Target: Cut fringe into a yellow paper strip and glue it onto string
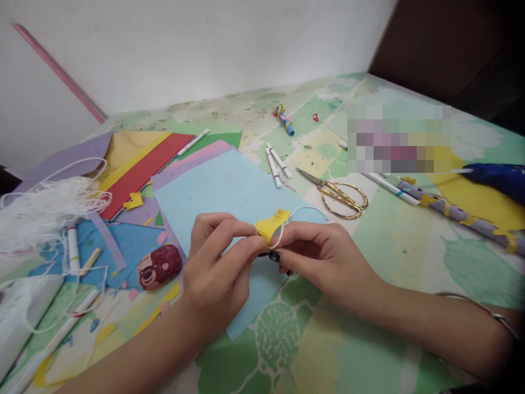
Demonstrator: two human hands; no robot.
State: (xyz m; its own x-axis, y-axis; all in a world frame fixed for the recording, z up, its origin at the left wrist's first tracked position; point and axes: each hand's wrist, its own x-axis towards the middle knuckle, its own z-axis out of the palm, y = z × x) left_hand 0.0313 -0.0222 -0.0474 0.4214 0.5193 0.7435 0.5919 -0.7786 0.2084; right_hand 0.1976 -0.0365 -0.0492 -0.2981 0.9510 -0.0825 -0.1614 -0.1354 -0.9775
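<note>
My left hand [221,262] pinches the lower left edge of a small yellow paper strip [272,223], which is curled and has fringe-like cuts at its upper end. Thumb and fingertips of my right hand [328,254] are closed on a white string [301,208] right beside the paper. The string runs up across the strip and loops away to the right. Where the fingertips meet, the paper's lower end is hidden. Both hands are above light blue paper sheets [205,191]. Gold-handled scissors [340,198] lie beyond my right hand.
At left are a tangle of white string [57,200], a power strip [28,317], a dark red patterned case [159,267] and coloured papers [143,175]. White markers [273,167] lie ahead. A decorated purple tube [459,215] and a blue-handled tool [496,178] are at right.
</note>
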